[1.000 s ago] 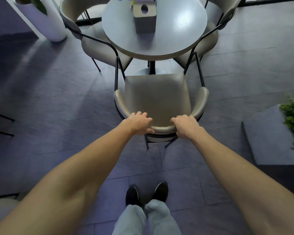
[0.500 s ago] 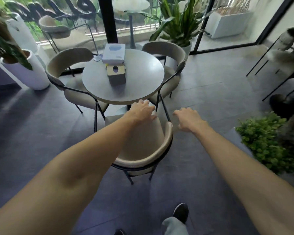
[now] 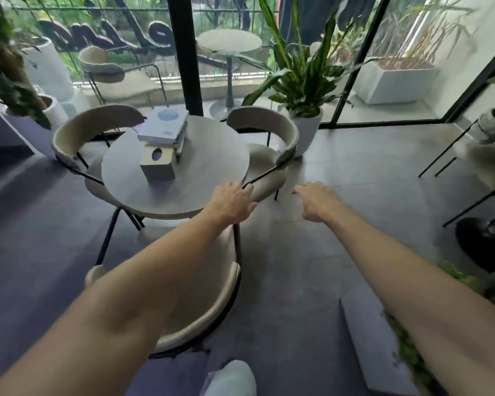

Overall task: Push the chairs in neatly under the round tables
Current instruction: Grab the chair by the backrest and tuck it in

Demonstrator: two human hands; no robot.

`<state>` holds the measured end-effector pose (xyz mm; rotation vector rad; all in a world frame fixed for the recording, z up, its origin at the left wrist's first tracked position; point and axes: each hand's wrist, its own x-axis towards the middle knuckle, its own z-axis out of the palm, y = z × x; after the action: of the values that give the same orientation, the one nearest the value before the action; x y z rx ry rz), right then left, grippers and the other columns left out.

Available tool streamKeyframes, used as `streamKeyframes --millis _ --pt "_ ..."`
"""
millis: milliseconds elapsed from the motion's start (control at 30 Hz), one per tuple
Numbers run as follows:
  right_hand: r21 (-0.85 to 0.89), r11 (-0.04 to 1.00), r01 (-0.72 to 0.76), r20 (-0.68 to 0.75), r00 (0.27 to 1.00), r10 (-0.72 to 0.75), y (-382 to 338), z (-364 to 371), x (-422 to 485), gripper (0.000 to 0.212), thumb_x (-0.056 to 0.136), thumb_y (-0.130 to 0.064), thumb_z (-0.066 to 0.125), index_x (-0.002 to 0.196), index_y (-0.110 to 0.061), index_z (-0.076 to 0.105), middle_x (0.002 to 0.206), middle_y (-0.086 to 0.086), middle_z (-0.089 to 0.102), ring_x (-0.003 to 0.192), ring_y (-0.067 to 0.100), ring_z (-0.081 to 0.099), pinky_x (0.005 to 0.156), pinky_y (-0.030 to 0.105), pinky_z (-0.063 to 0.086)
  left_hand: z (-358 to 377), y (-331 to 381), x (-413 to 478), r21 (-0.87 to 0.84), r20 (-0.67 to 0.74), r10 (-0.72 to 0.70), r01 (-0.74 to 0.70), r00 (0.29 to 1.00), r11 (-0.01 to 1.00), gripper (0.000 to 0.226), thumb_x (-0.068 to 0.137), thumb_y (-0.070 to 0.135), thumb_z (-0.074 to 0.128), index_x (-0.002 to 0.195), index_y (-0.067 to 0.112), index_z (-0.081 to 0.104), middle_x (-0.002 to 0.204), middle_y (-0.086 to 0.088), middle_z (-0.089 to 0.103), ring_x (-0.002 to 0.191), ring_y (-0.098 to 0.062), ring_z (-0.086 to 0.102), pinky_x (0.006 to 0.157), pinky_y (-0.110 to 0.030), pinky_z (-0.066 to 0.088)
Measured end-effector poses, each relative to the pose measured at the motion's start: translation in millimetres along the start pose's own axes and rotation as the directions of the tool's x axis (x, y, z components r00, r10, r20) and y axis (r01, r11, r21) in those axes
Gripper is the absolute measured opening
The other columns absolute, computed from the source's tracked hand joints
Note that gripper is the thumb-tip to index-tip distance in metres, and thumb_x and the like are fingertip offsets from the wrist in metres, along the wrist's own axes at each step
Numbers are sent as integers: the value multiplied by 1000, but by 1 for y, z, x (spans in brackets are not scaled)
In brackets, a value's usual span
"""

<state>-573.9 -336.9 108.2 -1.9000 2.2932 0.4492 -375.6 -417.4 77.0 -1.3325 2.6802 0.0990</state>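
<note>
Person's body as seen from the head camera. Both forearms were bare to beyond the frame's edge, without sleeves, watch or rings; left hand [image 3: 232, 202], right hand [image 3: 316, 202]. One knee [image 3: 232, 378] wore pale, light-coloured trousers.

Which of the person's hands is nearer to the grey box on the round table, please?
Left. The left hand hovers at the table's near edge, just beyond the grey box; the right hand is out over the floor, farther right.
</note>
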Motion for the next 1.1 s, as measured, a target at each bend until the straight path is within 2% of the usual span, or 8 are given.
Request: streamKeyframes --millis 233,400,567,733,900,1000,1100 --pt "-73 995 65 6 998 -64 79 -22 127 59 86 -15 59 143 -26 44 136 9 51 126 31 47 100 44 42 -1 12 138 -10 -21 -48 48 999 999 49 97 53 42 133 21 47 130 -11 52 119 -32 51 90 -44 43" --pt "-74 991 111 -4 994 -111 139 -49 228 58 87 -17 60 142 -28 44 134 8 51 125 31 46 97 43 42 -16 14 257 -1 29 -121 121 992 993 51 99 54 39 135 19 46 133 -13 52 120 -33 50 92 -45 42" --pt "-78 988 136 -3 991 -137 200 -72 317 58 88 -13 54 143 -26 44 134 8 52 123 32 47 97 43 44 -51 26 352 43 -24 -68 69 997 997 47 100 49 41 131 16 51 129 -13 56 118 -32 53 92 -42 44" --pt "-103 966 239 19 971 -238 237 -83 422 58 88 -14 56 143 -27 45 133 9 53 121 32 49 99 45 45 -62 21 451 -40 -8 -155 155 988 987 45 97 48 46 131 19 49 127 -13 55 115 -32 53 92 -43 46" --pt "-169 904 393 -22 915 -402 258 -98 534 56 89 -13 52 143 -29 47 130 8 57 119 31 53 94 44 46 -64 12 516 -62 -18 -336 335 942 940 39 96 45 48 125 19 52 126 -8 57 116 -28 54 83 -36 42" --pt "-219 825 521 -1 845 -534 265 -105 592 57 85 -9 50 139 -25 50 126 9 58 117 33 55 91 44 51 -61 9 549 -154 24 -467 465 884 872 39 97 41 47 129 18 51 134 -6 54 123 -27 49 91 -39 41" --pt "-236 746 623 36 773 -633 260 -112 637 55 83 -11 56 136 -24 52 120 9 59 114 33 56 87 41 52 -52 8 574 -132 76 -555 560 829 818 45 100 44 42 138 20 45 138 -9 50 126 -29 47 96 -42 40"
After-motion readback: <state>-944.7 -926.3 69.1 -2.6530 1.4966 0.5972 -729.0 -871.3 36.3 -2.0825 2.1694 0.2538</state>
